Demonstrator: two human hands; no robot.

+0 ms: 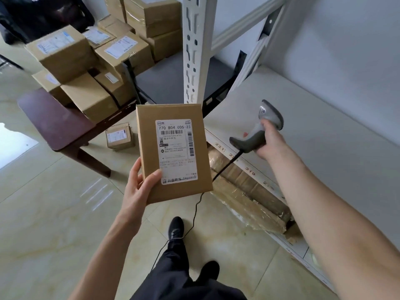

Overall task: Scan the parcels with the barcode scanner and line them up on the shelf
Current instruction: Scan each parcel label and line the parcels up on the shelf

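While left hand (138,187) grips one parcel (174,151), right hand (267,140) grips one scanner (258,131).

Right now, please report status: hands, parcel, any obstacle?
Left hand holds parcel, label up. Right hand grips scanner over the shelf. Cable trails across floor by the feet.

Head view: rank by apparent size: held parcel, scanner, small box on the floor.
1. Held parcel, largest.
2. Scanner and floor box look about alike; the box lies farther off, so no ranking.
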